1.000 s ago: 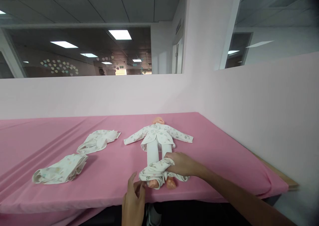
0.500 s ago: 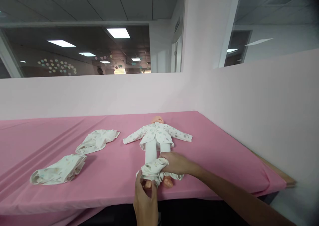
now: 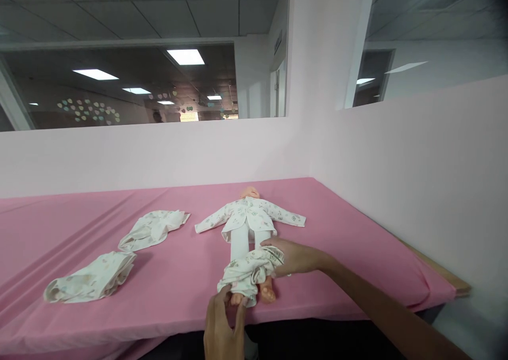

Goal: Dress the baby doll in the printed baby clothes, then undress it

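Observation:
A baby doll (image 3: pixel 249 221) lies on its back on the pink table (image 3: pixel 178 270), head away from me, in a white patterned top and white leggings. A pair of small patterned trousers (image 3: pixel 246 272) is bunched round its ankles, and its bare feet stick out below. My right hand (image 3: pixel 293 256) is closed on the trousers' upper right edge by the doll's shin. My left hand (image 3: pixel 222 323) pinches the lower left hem beside the doll's foot, at the table's near edge.
Two more small patterned garments lie to the left: one crumpled (image 3: pixel 153 226) mid-table, one (image 3: pixel 89 278) nearer the front left. Pale pink partition walls (image 3: pixel 416 180) close off the back and right sides. The table's front edge runs just under my hands.
My left hand has come up from below the edge and taken hold of the hem. My right hand has drawn the trousers a little further up the doll's legs.

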Demonstrator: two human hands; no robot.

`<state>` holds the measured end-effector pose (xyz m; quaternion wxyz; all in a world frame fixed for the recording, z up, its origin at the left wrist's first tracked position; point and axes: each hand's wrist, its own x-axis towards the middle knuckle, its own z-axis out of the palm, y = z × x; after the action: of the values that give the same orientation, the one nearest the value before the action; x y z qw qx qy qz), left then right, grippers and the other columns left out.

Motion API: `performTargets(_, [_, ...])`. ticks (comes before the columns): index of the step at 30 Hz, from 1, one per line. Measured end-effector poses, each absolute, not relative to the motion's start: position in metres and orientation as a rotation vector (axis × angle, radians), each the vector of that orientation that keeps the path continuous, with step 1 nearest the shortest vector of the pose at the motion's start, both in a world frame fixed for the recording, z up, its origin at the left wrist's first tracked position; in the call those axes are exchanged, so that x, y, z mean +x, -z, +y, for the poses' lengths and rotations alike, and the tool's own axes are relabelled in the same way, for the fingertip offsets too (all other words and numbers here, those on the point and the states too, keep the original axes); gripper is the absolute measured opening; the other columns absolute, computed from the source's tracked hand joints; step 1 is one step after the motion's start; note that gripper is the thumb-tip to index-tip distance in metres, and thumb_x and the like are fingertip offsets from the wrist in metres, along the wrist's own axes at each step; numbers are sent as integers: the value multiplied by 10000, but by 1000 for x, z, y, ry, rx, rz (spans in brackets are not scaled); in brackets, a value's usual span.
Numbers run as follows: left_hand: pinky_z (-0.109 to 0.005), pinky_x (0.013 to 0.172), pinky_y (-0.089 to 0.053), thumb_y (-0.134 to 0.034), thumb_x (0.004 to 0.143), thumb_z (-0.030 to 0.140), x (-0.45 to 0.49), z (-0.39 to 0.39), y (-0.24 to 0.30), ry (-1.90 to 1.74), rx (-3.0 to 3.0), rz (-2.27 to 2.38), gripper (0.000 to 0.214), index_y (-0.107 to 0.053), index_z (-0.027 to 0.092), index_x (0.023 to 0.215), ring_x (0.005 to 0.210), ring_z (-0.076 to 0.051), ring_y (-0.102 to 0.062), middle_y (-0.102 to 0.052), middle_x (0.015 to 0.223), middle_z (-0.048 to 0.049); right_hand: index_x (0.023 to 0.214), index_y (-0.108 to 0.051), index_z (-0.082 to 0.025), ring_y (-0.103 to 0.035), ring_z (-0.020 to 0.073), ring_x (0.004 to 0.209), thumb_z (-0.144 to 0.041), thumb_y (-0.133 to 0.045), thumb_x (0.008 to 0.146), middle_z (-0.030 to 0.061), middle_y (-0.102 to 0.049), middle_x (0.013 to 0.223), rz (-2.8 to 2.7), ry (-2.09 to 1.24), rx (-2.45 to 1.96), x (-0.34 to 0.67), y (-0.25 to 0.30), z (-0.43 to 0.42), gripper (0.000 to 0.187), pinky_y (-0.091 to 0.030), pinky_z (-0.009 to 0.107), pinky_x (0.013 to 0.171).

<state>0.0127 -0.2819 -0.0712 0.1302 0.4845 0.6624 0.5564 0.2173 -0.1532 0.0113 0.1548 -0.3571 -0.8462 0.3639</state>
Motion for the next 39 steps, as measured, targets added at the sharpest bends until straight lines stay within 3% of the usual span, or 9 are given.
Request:
performTargets(3, [-422, 893, -460, -510, 832, 560, 5, -284, 49, -1656, 1498, 1926, 432, -592, 206, 1066, 996, -270, -573, -604, 1067, -86, 1443, -347, -243, -471, 271, 1221, -236, -716, 667, 84, -464, 1398, -2388, -1234, -939, 240, -1, -161, 859, -433, 352, 938])
performTargets(10, [-382, 947, -408, -445, 907, 481, 6, -226, -34, -962, 2077, 1476, 411, -566, 227, 1205, 1143, -250, -514, -578, 1228, -84, 962, -599, -202, -574, 192, 848, -328, -576, 830, 25, -628, 926, -1940, -1227, -940, 238, 10, -169, 184, -447, 301, 727])
performTargets(14, [-310, 741, -417, -527, 854, 420, 15, -194, -48, -620, 2254, 1286, 272, -599, 212, 1014, 903, -205, -551, -616, 1006, -39, 772, -545, -187, -467, 122, 648, -456, -550, 849, -26, -517, 710, -1761, -1260, -986, 233, 7, -165, 280, -359, 250, 602])
performTargets(20, [-254, 590, -294, -541, 828, 351, 15, -188, -51, -932, 2197, 1329, 256, -411, 195, 671, 655, -128, -394, -450, 692, 34, 616, -375, -196, -317, 90, 544, -572, -515, 838, -63, -339, 587, -1532, -1199, -1108, 230, 15, -162, 459, -260, 246, 537])
performTargets(23, [-239, 587, -314, -545, 837, 391, 8, -186, -62, -1080, 1851, 1251, 304, -393, 197, 659, 593, -107, -375, -402, 625, 54, 653, -445, -190, -422, 111, 603, -569, -508, 849, -44, -443, 637, -1575, -1213, -1100, 230, 17, -169, 431, -346, 264, 603])
performTargets(26, [-225, 572, -344, -591, 815, 394, -1, -182, -74, -1119, 1504, 1062, 304, -417, 197, 662, 528, -90, -376, -409, 560, 66, 934, -583, -211, -562, 181, 878, -486, -648, 788, 12, -612, 930, -1743, -1287, -1001, 231, 20, -183, 318, -433, 318, 785])
performTargets(30, [-207, 504, -340, -673, 757, 352, -8, -176, -78, -1130, 1218, 926, 288, -465, 183, 653, 500, -84, -436, -494, 565, 46, 1346, -425, -285, -511, 245, 1168, -366, -786, 676, 63, -549, 1277, -1808, -1318, -978, 225, 31, -201, 765, -415, 397, 970])
performTargets(35, [-193, 475, -358, -673, 777, 310, -10, -173, -71, -1185, 1091, 878, 272, -470, 179, 654, 481, -75, -451, -491, 546, 57, 1358, -417, -226, -572, 248, 1096, -417, -630, 814, 102, -579, 1230, -1620, -1285, -1066, 213, 43, -207, 614, -459, 433, 948])
performTargets(39, [-188, 482, -380, -681, 780, 300, -7, -174, -71, -1205, 1078, 853, 246, -491, 174, 688, 494, -74, -472, -514, 574, 51, 1280, -471, -243, -474, 252, 1238, -449, -467, 900, 93, -510, 1334, -1458, -851, -1233, 203, 44, -224, 433, -384, 444, 1045])
